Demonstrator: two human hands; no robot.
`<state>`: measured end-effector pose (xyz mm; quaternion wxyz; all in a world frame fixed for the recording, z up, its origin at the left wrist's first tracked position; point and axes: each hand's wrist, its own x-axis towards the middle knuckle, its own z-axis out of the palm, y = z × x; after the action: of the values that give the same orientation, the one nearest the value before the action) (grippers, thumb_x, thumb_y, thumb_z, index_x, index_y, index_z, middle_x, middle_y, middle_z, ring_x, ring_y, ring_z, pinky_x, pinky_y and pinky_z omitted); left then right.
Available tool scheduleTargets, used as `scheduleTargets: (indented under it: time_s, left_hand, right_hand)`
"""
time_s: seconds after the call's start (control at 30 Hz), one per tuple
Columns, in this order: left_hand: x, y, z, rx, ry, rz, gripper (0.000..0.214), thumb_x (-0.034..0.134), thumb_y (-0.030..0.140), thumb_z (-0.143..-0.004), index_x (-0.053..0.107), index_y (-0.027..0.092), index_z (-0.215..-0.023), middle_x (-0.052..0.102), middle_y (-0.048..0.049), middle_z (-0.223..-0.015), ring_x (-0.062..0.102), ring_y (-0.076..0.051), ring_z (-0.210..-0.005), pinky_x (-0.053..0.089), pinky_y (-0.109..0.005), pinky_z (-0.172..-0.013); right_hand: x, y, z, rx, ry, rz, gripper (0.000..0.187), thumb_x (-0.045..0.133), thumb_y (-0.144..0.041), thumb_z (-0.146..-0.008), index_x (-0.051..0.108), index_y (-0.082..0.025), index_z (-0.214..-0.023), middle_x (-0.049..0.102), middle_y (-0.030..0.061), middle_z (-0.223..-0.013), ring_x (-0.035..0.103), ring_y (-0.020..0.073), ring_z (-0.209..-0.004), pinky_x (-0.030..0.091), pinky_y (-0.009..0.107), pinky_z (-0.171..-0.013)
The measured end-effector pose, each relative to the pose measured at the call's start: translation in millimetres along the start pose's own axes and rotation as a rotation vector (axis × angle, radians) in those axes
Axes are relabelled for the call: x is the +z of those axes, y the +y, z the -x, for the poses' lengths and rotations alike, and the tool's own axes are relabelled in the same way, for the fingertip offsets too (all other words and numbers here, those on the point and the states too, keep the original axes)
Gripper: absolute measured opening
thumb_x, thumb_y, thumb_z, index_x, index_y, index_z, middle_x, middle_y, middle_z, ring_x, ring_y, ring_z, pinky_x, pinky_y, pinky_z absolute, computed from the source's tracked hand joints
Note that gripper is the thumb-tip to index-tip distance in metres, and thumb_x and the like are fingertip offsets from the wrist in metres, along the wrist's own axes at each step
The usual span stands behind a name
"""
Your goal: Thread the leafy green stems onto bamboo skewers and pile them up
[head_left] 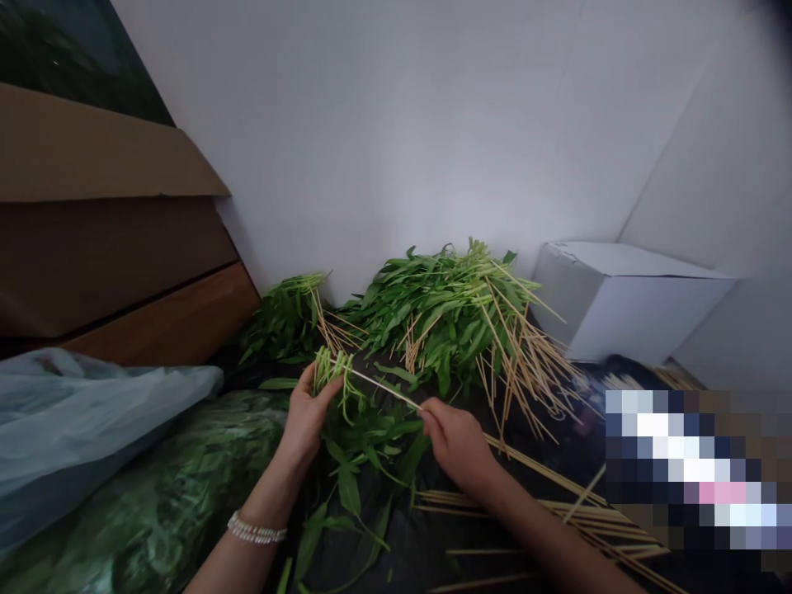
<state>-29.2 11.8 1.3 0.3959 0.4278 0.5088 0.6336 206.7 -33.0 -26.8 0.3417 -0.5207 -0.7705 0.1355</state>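
Note:
My left hand (pixel 308 417) is closed around a small folded bunch of green leafy stems (pixel 331 371), its leaves hanging down below. My right hand (pixel 456 441) pinches a thin bamboo skewer (pixel 384 385) whose tip reaches into the bunch at the left hand. Behind them a big pile of skewered greens (pixel 451 309) lies on the dark surface, skewer ends fanned out to the right. A smaller skewered heap (pixel 288 318) lies at the left of it.
Loose bamboo skewers (pixel 557 511) lie on the dark sheet at the right. A clear plastic bag of greens (pixel 124 462) fills the left foreground. Brown cardboard (pixel 111 223) leans at the left, a white box (pixel 624 301) stands at the right against the white wall.

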Motion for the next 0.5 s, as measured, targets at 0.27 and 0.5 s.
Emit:
scheduleTargets:
  time_s: [0.27, 0.5]
  left_hand:
    - [-0.6, -2, 11, 0.358, 0.298, -0.324, 0.035, 0.055, 0.046, -0.085, 0.055, 0.023, -0.112, 0.06, -0.0047, -0.111, 0.055, -0.021, -0.105, 0.043, -0.028, -0.09]
    - [35.8, 7, 34, 0.216, -0.401, -0.432, 0.019, 0.065, 0.036, -0.079, 0.073, 0.021, -0.086, 0.069, -0.0055, -0.086, 0.062, -0.021, -0.084, 0.047, -0.029, -0.077]
  right_hand:
    - [7, -1, -2, 0.122, 0.059, -0.446, 0.023, 0.03, -0.035, -0.099, 0.049, -0.023, -0.094, 0.062, -0.0043, -0.065, 0.051, 0.0111, -0.043, 0.037, 0.023, -0.05]
    - [15, -4, 2, 0.086, 0.052, -0.48, 0.02, 0.029, -0.033, -0.099, 0.046, -0.022, -0.096, 0.06, -0.0039, -0.067, 0.051, 0.0102, -0.044, 0.038, 0.022, -0.049]
